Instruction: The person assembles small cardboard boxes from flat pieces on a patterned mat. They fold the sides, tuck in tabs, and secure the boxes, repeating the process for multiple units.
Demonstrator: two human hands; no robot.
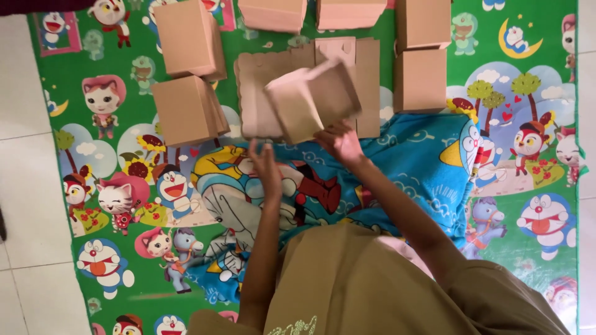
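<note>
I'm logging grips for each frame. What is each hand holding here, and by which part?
The right hand holds a brown, partly folded cardboard box by its near bottom edge. The left hand is open just below the box, holding nothing.

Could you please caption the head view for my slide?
Right hand lifts a folded brown cardboard box above flat cardboard blanks, left hand open.

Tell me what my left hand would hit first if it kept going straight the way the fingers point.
Likely the flat cardboard sheets lying just beyond the left hand, unless it first brushes the half-folded box in the right hand; depth is unclear.
</note>
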